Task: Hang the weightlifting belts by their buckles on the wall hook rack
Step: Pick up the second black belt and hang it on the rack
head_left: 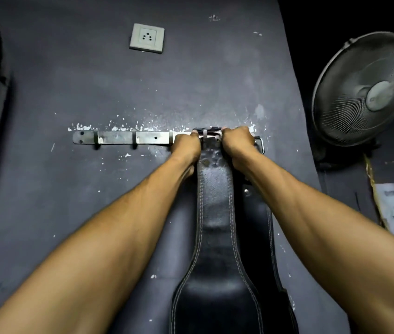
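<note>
— Where are we? Looks like a gym's back corner.
— Agreed: dark scuffed wall (pixel 94 80), metal hook rack (pixel 118 137), black leather lifting belt (pixel 217 213) hanging there, plus a wall socket (pixel 147 37) and a fan (pixel 364 90).

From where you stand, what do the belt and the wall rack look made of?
The belt looks like black leather or a leather look-alike: grained, slightly glossy, with pale stitching along the edges. The hook rack looks like bare metal, grey and dully reflective, scuffed.
</note>
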`<state>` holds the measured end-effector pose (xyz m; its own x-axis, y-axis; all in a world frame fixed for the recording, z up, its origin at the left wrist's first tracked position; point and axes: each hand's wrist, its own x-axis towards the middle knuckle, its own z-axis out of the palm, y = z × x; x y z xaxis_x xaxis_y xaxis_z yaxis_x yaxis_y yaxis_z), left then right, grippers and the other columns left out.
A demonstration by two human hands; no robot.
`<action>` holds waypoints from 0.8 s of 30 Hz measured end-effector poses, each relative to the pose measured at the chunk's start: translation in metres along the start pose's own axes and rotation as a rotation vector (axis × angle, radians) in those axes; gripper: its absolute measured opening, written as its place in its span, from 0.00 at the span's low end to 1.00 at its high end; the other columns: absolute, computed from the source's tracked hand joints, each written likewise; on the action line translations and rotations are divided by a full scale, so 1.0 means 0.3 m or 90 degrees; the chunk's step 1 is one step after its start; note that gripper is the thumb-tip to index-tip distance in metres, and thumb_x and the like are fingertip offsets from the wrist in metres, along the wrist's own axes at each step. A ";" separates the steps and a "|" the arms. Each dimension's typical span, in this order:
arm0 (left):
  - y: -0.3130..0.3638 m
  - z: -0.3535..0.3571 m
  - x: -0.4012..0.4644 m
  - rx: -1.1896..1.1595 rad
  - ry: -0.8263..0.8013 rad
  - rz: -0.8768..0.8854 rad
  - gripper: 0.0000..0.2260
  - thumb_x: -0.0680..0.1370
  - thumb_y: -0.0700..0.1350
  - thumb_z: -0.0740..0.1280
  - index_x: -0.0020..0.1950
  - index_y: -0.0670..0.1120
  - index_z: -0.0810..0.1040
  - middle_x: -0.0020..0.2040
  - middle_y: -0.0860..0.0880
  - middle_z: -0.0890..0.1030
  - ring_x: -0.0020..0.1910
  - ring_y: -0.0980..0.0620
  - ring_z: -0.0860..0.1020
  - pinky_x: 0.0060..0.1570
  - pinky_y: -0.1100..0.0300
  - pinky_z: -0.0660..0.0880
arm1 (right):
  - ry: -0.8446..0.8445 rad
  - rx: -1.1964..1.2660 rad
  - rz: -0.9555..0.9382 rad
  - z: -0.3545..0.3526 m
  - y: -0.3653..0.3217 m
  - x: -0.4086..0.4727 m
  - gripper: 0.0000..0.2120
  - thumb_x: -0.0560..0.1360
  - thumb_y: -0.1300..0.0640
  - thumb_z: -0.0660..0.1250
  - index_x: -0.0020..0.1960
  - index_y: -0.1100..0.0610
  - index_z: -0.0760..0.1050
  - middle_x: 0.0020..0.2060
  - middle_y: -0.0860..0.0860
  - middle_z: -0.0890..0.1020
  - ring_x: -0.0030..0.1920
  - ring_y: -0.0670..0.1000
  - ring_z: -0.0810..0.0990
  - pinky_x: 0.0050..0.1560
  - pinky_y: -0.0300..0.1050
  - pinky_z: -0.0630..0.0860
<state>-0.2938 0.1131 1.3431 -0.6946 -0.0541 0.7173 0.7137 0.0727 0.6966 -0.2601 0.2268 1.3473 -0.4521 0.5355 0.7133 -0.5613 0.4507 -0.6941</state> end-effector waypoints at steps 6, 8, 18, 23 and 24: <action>-0.090 0.013 -0.012 -0.018 0.019 0.020 0.17 0.83 0.54 0.60 0.58 0.42 0.80 0.59 0.38 0.84 0.58 0.37 0.83 0.63 0.41 0.79 | -0.040 -0.113 -0.024 -0.014 0.054 -0.026 0.20 0.83 0.49 0.61 0.65 0.63 0.78 0.61 0.61 0.83 0.54 0.61 0.83 0.49 0.47 0.78; -0.126 0.004 -0.043 -0.030 0.001 0.064 0.18 0.84 0.55 0.59 0.49 0.44 0.80 0.55 0.40 0.85 0.55 0.41 0.83 0.63 0.43 0.79 | -0.013 -0.131 -0.047 -0.021 0.071 -0.077 0.25 0.84 0.44 0.59 0.66 0.64 0.77 0.65 0.63 0.81 0.63 0.64 0.81 0.60 0.51 0.76; -0.276 0.007 -0.278 0.154 0.045 0.135 0.23 0.86 0.57 0.54 0.56 0.42 0.82 0.54 0.36 0.85 0.54 0.36 0.81 0.51 0.52 0.75 | -0.056 -0.035 -0.102 0.007 0.246 -0.297 0.26 0.86 0.41 0.55 0.35 0.55 0.72 0.38 0.60 0.82 0.43 0.61 0.81 0.43 0.48 0.70; -0.319 0.002 -0.324 -0.010 -0.047 0.106 0.21 0.84 0.57 0.58 0.62 0.43 0.81 0.61 0.42 0.85 0.63 0.40 0.82 0.66 0.46 0.77 | -0.128 0.030 -0.113 -0.047 0.274 -0.344 0.24 0.85 0.41 0.59 0.52 0.58 0.84 0.46 0.55 0.88 0.49 0.56 0.84 0.52 0.51 0.79; -0.355 -0.006 -0.364 0.007 -0.071 0.109 0.23 0.83 0.59 0.59 0.67 0.45 0.79 0.67 0.47 0.82 0.68 0.45 0.79 0.71 0.52 0.73 | -0.134 0.003 -0.128 -0.072 0.296 -0.371 0.24 0.84 0.39 0.59 0.55 0.57 0.84 0.49 0.55 0.88 0.53 0.56 0.85 0.53 0.50 0.78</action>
<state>-0.2938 0.1095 1.1908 -0.5693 0.0712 0.8190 0.8217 0.0823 0.5640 -0.2446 0.2225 1.2043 -0.4649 0.2752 0.8415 -0.6576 0.5290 -0.5364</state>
